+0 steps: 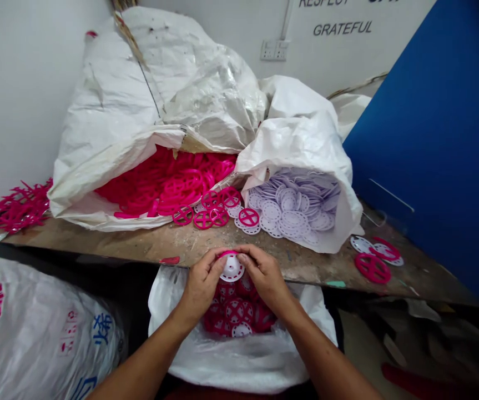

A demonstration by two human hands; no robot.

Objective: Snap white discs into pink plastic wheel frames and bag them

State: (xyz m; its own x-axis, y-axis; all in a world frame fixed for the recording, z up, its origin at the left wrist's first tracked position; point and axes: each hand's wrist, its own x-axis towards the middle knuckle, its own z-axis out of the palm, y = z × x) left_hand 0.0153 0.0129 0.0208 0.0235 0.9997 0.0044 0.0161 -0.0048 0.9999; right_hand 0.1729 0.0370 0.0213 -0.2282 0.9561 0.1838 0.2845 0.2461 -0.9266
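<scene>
Between my two hands is a white slotted plastic disc (232, 269) with a pink ring part showing along its upper edge. My left hand (204, 278) grips its left side with thumb and fingers. On the other side, my right hand (264, 273) pinches the right edge the same way. Both hands are above an open white sack (239, 361), in which pink-and-white disc pieces (239, 311) lie. Past my fingertips, several loose pink spoked rings (203, 219) and white discs (247, 226) rest on the wooden table (151, 244).
A large white sack (110, 100) spills pink rings (172, 180). Beside it, a smaller sack (297, 133) holds white discs (293, 208). Pink plastic sprues (18, 208) lie at the left. Another sack (56, 322) stands lower left. A blue panel (439, 144) borders the right, near loose pieces (372, 268).
</scene>
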